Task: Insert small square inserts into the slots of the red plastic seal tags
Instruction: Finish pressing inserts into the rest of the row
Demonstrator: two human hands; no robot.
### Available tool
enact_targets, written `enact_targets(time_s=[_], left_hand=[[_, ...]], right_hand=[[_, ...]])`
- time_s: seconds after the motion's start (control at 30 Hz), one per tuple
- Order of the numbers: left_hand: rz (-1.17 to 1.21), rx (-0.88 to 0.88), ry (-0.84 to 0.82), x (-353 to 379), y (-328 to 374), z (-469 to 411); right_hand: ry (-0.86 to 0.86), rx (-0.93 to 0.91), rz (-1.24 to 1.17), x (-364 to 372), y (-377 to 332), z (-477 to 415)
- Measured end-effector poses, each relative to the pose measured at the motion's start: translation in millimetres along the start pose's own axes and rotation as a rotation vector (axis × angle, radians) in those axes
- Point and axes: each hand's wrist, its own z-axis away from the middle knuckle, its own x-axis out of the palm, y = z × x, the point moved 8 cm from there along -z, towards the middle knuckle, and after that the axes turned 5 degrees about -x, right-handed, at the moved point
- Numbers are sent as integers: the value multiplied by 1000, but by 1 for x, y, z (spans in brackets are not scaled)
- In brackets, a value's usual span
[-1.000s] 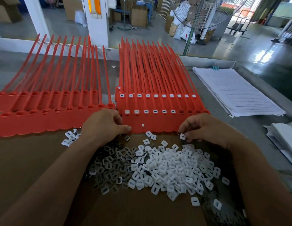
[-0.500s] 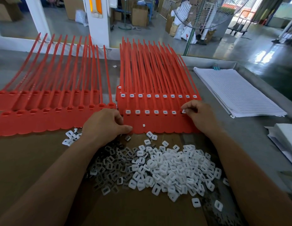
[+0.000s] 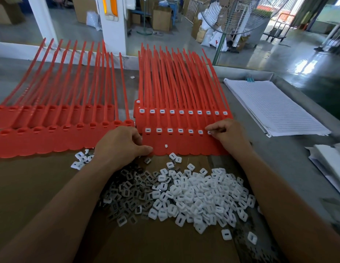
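At the centre of the frame the right hand (image 3: 229, 134) had its fingers curled, and its grip was closed to a pinch on one white insert (image 3: 209, 132), held at a slot in the front strip (image 3: 184, 148) of red seal tags. Six inserts sat in the slots to the left of that pinch. The slots further right in the row were hidden under the hand.

The row of slots ran left to right across the frame, and the tags' long tails ran away toward the top. So any next slot probably lay just to the right of the fingertips, along the same line. The back strip (image 3: 182, 118) behind it showed inserts along its whole visible row.

The left hand (image 3: 119, 146) lay at the strip's left edge with its fingers curled and the thumb on the lower corner, seemingly steadying it. Whether that grip enclosed anything could not be told.

The insert pile (image 3: 195, 194) lay on the bench (image 3: 290, 160) below both hands, nearer the right one. The unfilled strips (image 3: 51, 137) lay at the left of the frame, beside the left hand.
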Motion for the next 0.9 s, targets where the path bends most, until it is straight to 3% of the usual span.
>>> enact_targets(time_s=[0.37,0.9], left_hand=[[-6,8,8,1,-1,-1],[-6,2,9,2,-1,-2]], right_hand=[[-32,198,-25,5,16,-16],[-82,198,83,6,12,-22]])
